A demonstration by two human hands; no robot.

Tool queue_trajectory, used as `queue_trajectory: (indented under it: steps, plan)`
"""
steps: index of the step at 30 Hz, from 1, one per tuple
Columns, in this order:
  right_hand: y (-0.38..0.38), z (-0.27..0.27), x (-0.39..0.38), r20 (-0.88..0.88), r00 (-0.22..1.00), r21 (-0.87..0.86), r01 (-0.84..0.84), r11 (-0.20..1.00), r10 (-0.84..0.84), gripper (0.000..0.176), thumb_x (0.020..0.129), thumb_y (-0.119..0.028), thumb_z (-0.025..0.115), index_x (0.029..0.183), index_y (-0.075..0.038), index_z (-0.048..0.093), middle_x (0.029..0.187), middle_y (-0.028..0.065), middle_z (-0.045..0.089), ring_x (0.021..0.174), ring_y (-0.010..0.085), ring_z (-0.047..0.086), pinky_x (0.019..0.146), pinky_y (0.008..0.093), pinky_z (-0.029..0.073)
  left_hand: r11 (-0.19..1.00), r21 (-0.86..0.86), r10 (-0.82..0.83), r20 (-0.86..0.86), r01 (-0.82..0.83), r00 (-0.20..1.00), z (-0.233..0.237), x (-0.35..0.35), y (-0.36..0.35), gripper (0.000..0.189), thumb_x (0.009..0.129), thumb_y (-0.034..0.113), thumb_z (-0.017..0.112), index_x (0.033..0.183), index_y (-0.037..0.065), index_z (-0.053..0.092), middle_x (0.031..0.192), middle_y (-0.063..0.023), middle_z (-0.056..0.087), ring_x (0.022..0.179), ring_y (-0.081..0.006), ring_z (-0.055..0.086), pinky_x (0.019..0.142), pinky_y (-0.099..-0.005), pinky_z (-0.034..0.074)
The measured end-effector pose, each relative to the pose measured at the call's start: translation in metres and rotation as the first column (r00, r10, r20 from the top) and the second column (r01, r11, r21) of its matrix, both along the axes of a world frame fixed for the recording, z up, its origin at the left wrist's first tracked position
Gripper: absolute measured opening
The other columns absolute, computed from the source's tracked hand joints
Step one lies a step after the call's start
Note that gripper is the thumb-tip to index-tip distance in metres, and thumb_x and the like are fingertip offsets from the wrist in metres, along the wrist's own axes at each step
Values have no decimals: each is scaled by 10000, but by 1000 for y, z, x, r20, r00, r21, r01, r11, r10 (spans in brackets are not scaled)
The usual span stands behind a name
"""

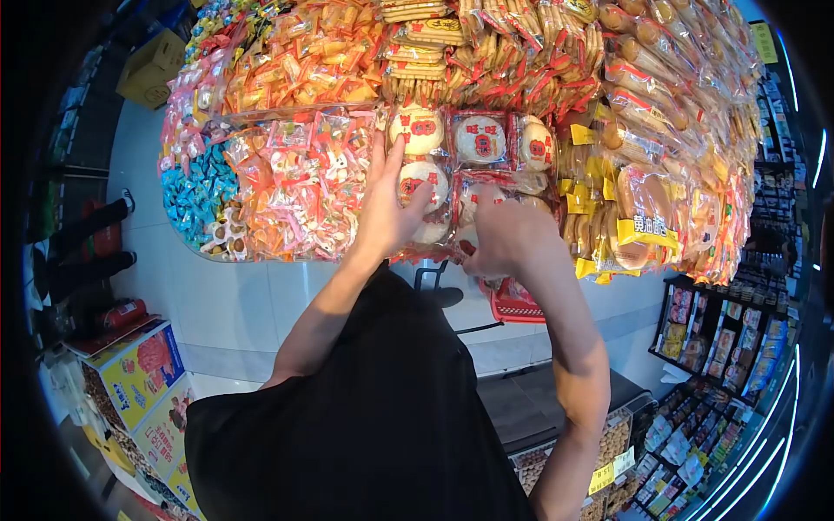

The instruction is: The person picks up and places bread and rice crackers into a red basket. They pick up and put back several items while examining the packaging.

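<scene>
Round rice crackers in clear wrappers with red print (480, 140) lie in rows in the middle of the display. My left hand (387, 208) rests along the left column of these packets, fingers stretched out and thumb apart. Its thumb touches a cracker packet (421, 180). My right hand (512, 230) is curled down over the front packets, with thumb and index finger around the edge of a rice cracker packet (465, 208). The back of that hand hides part of the packet and the other fingertips.
Pink-and-red wrapped candies (304, 187) lie to the left, with blue-wrapped candies (195, 195) beyond. Bagged long pastries (638, 213) are heaped to the right, and stick biscuits (521, 52) behind. A red basket (517, 308) sits below the front edge. Another person's legs (87, 230) show far left.
</scene>
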State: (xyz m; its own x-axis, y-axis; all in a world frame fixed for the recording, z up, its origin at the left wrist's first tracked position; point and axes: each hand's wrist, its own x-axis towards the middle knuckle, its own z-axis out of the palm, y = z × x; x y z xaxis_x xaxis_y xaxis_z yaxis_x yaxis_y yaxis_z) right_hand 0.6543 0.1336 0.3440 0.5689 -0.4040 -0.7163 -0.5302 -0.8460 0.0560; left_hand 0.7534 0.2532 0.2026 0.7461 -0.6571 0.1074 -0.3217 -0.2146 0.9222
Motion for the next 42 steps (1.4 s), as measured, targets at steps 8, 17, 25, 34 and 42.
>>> queue_trajectory:
  steps: [8, 17, 25, 34, 42]
  plan:
    - [1, 27, -16, 94, 995, -88, 36, 995, -28, 917, 699, -333, 794, 1427, -36, 321, 985, 270, 682, 948, 406, 670, 839, 486, 534, 990, 139, 10, 92, -23, 996, -1, 4, -3, 732, 868, 217, 710, 1492, 50, 364, 1554, -349, 164, 1455, -460, 196, 1171, -478, 210]
    - [3, 43, -86, 500, 325, 789, 211, 577, -803, 857, 651, -144, 848, 1370, 21, 412, 1100, 160, 675, 969, 274, 678, 893, 361, 525, 983, 32, 164, 317, -183, 934, 32, -2, 13, 600, 833, 197, 735, 1381, 71, 525, 1485, -313, 328, 1358, -468, 348, 1123, -494, 283]
    - [29, -11, -78, -225, -110, 948, -255, -191, -968, 552, 845, -59, 664, 1345, 41, 451, 1208, 159, 605, 1110, 264, 617, 972, 409, 506, 719, -645, -638, -463, 260, 615, 77, -24, 27, 645, 972, 174, 616, 1489, 8, 269, 1396, -147, 468, 1264, -201, 469, 1066, -373, 379]
    - [32, -30, -99, -158, -127, 968, -217, -127, -979, 596, 865, -111, 671, 1384, 16, 409, 1221, 188, 583, 1086, 298, 635, 892, 454, 569, 843, -490, -510, -596, 222, 620, 71, -28, 26, 486, 989, 76, 562, 1432, 61, 365, 1172, -86, 610, 1055, -132, 585, 926, -307, 484]
    - [54, -19, -90, 88, -232, 988, -106, 115, -969, 532, 830, 22, 686, 1314, 45, 466, 1140, 148, 633, 1044, 245, 644, 896, 389, 551, 786, -606, -566, -629, 120, 533, 73, -44, 24, 547, 925, -5, 630, 1418, 66, 402, 1228, -114, 584, 1096, -158, 588, 955, -333, 495]
